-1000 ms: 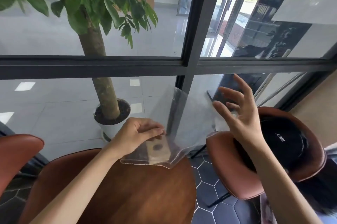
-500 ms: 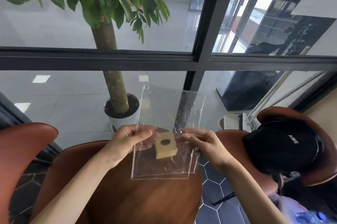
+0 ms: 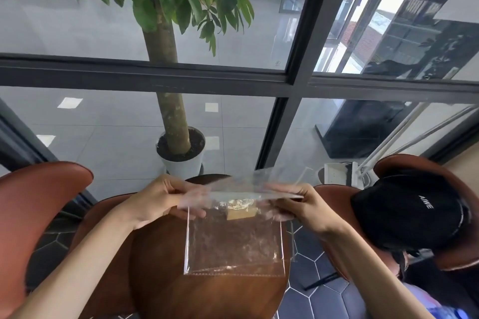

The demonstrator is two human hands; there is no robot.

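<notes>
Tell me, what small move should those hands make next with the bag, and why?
Probably fold the flap down and press it shut. Both the left hand and right hand pinch the clear bag along a crease near its top, the flap above lies bent back, and the tan block sits inside just under that crease.

We see a clear bag (image 3: pixel 233 246) with a tan block (image 3: pixel 241 213) inside, above the reddish-brown wood-grain table (image 3: pixel 207 295). Beyond its right edge lie dark blue hexagon floor tiles (image 3: pixel 321 300). The cap (image 3: pixel 404 212) is black with white letters, and the chairs (image 3: pixel 39 202) are rust-brown.
</notes>
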